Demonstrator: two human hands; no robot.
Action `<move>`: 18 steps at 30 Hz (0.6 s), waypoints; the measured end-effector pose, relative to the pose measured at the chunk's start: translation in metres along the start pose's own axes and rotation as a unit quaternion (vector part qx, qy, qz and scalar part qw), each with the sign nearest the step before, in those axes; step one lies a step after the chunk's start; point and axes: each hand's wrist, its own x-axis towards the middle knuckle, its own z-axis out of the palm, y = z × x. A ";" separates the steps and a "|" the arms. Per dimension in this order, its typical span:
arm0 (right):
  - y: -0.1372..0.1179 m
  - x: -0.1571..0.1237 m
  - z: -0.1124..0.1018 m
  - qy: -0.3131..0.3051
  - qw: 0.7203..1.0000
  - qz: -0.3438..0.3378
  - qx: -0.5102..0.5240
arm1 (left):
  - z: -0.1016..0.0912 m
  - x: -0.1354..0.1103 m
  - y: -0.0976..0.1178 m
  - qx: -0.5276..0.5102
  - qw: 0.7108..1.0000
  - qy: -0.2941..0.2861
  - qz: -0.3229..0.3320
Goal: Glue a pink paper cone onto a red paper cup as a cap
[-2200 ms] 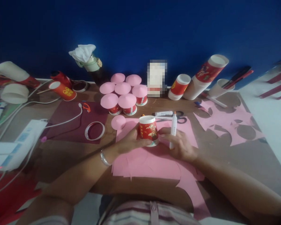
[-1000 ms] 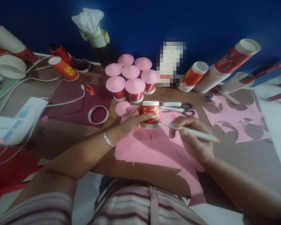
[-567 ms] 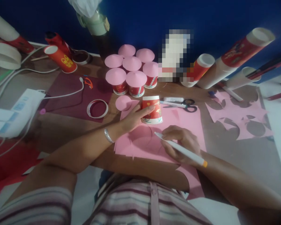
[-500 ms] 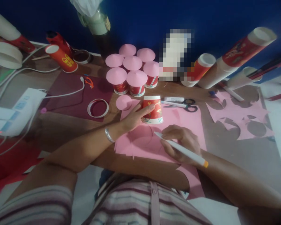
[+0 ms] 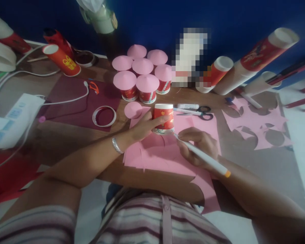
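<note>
My left hand (image 5: 151, 123) is wrapped round a red paper cup (image 5: 165, 112) with a white rim, in front of me over the pink paper sheets (image 5: 155, 154). Between the fingers of my right hand (image 5: 199, 145) is a white pen (image 5: 205, 159) with an orange end. Its tip is close to the cup's lower right edge; whether it touches the cup or paper I cannot tell. A curved line shows on the top sheet below the cup. Left of the cup lies a pink paper disc (image 5: 132, 110). Scissors (image 5: 205, 115) and a white stick-like tube (image 5: 187, 106) lie behind.
Several red cups topped with pink paper cones (image 5: 147, 82) stand at the back. Pink offcuts with round holes (image 5: 254, 118) lie right. A tape ring (image 5: 104, 116) rests on maroon paper (image 5: 66, 112). White cables and a white power strip (image 5: 16, 117) are at left; tall cup stacks (image 5: 256, 64) stand back right.
The pen tip in my right hand has moved up, closer to the base of the cup. My left hand keeps its hold on the cup. The view has shifted slightly.
</note>
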 end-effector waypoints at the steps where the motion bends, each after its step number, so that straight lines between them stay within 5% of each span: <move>1: 0.001 -0.001 0.001 0.000 1.000 0.002 -0.005 | -0.001 0.000 -0.001 0.000 1.000 0.001 -0.003; 18: 0.011 -0.002 0.003 0.032 0.999 -0.026 0.025 | -0.006 0.003 -0.007 0.019 1.000 -0.009 -0.009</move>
